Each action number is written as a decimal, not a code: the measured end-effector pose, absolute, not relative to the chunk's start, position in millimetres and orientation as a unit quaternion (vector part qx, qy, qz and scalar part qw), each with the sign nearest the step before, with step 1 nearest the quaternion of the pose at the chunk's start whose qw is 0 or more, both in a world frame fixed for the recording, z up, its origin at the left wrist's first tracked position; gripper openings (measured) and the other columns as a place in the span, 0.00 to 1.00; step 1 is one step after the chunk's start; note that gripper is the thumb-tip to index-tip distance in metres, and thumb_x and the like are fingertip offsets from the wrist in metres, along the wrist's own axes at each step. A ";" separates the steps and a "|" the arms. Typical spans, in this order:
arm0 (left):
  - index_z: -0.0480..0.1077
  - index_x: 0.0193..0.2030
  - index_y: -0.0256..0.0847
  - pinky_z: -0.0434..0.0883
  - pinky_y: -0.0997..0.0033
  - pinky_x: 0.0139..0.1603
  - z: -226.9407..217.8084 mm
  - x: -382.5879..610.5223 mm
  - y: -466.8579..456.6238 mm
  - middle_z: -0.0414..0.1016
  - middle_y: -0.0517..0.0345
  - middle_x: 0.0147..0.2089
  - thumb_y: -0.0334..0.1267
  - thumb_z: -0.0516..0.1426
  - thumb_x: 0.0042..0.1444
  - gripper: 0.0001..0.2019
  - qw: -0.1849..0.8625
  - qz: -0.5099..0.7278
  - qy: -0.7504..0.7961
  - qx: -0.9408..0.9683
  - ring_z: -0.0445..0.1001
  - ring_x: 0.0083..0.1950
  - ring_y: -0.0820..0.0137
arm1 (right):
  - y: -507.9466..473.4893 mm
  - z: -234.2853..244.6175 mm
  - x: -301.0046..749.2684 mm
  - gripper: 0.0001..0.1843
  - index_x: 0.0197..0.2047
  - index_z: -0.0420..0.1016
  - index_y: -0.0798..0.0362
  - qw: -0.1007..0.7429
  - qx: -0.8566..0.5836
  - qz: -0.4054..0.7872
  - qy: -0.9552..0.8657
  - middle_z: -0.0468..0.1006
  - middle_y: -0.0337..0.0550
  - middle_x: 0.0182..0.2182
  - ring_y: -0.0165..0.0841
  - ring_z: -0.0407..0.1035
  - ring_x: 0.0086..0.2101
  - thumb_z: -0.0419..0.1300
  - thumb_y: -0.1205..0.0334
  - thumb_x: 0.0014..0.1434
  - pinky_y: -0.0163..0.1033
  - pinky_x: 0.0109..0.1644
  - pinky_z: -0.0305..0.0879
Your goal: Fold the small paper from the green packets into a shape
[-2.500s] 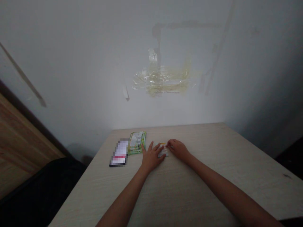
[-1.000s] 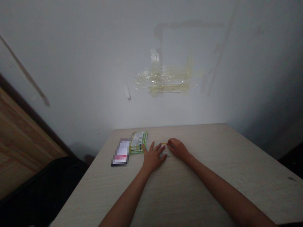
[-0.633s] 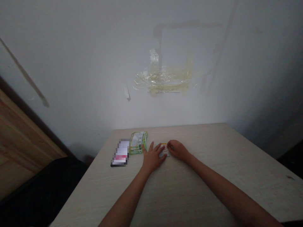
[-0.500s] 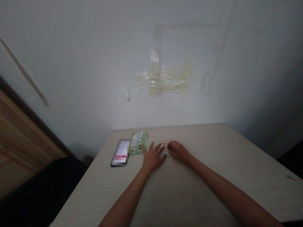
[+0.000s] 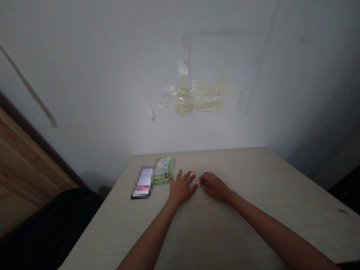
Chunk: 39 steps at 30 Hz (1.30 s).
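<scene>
A small pale packet [image 5: 194, 180] with a yellow edge lies flat on the light wooden table [image 5: 253, 210]. My left hand [image 5: 180, 186] rests flat on its left part with fingers spread. My right hand [image 5: 215, 185] lies at the packet's right edge, fingers curled and touching it. Whether those fingers pinch anything is too small to tell.
A stack of green and white packets [image 5: 163, 169] lies just left of my left hand. A phone-like flat object [image 5: 142, 182] sits further left. The table backs onto a white wall with tape remains [image 5: 194, 95]. A dark seat [image 5: 47, 228] is at the left.
My right hand has slid a little toward me along the packet's right edge. My left hand has stayed flat on the packet.
</scene>
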<state>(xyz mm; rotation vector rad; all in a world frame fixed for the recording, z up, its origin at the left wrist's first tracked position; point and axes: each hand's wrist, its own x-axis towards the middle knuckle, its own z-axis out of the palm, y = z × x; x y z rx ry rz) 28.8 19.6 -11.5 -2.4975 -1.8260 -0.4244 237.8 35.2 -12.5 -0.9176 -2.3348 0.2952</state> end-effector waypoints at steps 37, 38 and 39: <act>0.58 0.63 0.68 0.23 0.24 0.62 -14.0 27.0 20.3 0.60 0.67 0.69 0.60 0.44 0.61 0.24 0.007 -0.151 -0.574 -0.805 0.46 0.72 0.51 | 26.9 -16.7 246.2 0.10 0.42 0.74 0.50 0.320 -0.354 0.117 -0.871 0.76 0.46 0.47 0.36 0.68 0.52 0.58 0.71 0.57 0.46 0.59 0.63; 0.58 0.63 0.68 0.23 0.24 0.61 -14.2 26.9 20.5 0.60 0.67 0.69 0.60 0.44 0.61 0.24 0.006 -0.152 -0.573 -0.806 0.46 0.72 0.51 | 27.7 -17.9 245.9 0.10 0.41 0.74 0.50 0.319 -0.359 0.105 -0.871 0.76 0.47 0.47 0.36 0.68 0.52 0.58 0.71 0.57 0.45 0.58 0.63; 0.58 0.63 0.68 0.23 0.23 0.61 -14.3 26.7 20.6 0.59 0.67 0.69 0.61 0.44 0.60 0.25 0.006 -0.151 -0.571 -0.807 0.46 0.72 0.50 | 28.6 -19.2 245.5 0.10 0.41 0.74 0.50 0.320 -0.366 0.091 -0.869 0.75 0.47 0.48 0.36 0.67 0.52 0.58 0.71 0.57 0.45 0.58 0.63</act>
